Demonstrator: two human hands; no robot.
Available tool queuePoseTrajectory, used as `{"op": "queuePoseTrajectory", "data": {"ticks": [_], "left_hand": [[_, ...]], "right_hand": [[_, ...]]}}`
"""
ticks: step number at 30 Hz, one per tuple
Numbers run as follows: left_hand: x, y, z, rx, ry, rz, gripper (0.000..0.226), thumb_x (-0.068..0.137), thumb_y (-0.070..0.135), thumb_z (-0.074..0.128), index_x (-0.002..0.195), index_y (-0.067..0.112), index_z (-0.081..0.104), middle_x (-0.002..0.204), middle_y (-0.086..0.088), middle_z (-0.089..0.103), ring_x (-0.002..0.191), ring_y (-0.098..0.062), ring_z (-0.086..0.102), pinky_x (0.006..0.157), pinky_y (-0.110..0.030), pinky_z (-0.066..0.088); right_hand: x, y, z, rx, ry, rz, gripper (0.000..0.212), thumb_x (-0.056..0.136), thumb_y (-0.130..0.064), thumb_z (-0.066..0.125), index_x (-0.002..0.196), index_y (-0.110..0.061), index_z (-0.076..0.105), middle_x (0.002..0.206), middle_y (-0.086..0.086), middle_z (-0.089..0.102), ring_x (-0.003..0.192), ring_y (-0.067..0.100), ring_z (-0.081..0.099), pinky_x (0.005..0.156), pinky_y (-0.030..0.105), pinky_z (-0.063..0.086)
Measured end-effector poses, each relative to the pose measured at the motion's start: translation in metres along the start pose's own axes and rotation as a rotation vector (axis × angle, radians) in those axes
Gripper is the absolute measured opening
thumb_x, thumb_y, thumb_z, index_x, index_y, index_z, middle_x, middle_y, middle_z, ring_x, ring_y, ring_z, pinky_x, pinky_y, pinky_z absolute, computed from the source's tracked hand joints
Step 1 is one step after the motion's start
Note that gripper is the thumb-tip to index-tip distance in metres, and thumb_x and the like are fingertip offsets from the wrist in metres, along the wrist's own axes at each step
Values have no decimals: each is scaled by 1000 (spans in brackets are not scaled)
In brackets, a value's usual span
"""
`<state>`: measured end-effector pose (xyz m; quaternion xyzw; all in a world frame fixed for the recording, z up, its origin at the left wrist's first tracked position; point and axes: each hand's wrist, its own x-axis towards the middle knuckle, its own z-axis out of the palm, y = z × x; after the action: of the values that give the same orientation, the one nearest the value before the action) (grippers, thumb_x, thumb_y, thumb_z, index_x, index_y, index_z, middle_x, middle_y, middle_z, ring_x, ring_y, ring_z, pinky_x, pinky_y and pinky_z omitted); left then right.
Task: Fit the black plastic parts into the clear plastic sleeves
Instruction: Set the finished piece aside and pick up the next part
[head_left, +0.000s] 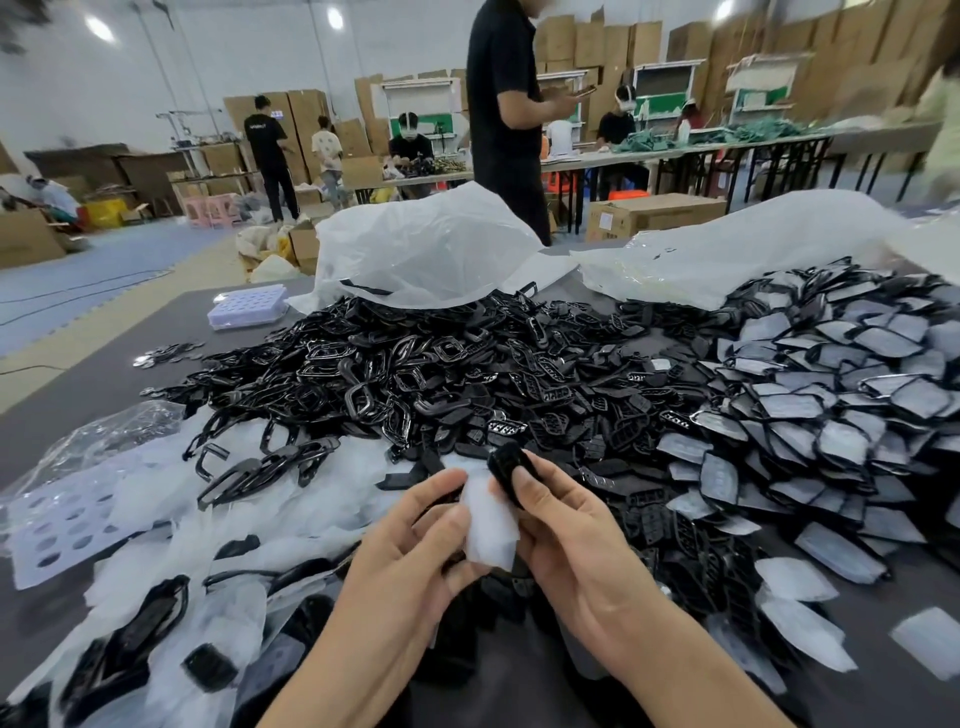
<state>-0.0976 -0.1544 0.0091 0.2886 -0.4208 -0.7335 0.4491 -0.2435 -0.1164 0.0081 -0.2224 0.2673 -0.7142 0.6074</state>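
Two hands meet just before the black parts heap: the left hand pinches a limp, light clear sleeve near its mouth, the right hand grips a small, rigid black part by its edges.

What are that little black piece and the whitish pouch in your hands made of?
The black piece, pinched in the right hand, looks like hard moulded plastic: glossy, with light glinting off it. The pouch, held by the left hand, seems thin soft plastic film: cloudy, see-through and crinkled.
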Motion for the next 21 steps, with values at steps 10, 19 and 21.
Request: {"op": "queuePoseTrajectory", "data": {"ticks": [10, 19, 21], "left_hand": [[0, 3, -4, -296, -148, -148, 33, 65, 0, 79, 95, 14, 80, 118, -20, 71, 97, -29, 73, 76, -44, 61], [-1, -9, -11, 974, 201, 606, 13, 90, 48, 51, 99, 48, 60, 91, 15, 66, 78, -9, 68, 67, -22, 52], [-1, -7, -11, 898, 263, 587, 13, 89, 49, 51, 98, 49, 60, 86, 9, 64, 75, -11, 67, 65, -22, 50]], "right_hand": [[-6, -3, 2, 170, -72, 144, 14, 82, -9, 67, 92, -3, 75, 82, 11, 72, 73, 17, 74, 66, 29, 61], [3, -1, -2, 41, 64, 135, 11, 76, -11, 71, 80, -13, 81, 82, 9, 75, 72, 17, 74, 64, 30, 61], [5, 0, -3, -3, 109, 99, 18, 75, -13, 71, 92, -10, 76, 82, 10, 75, 71, 17, 73, 66, 29, 62]]}}
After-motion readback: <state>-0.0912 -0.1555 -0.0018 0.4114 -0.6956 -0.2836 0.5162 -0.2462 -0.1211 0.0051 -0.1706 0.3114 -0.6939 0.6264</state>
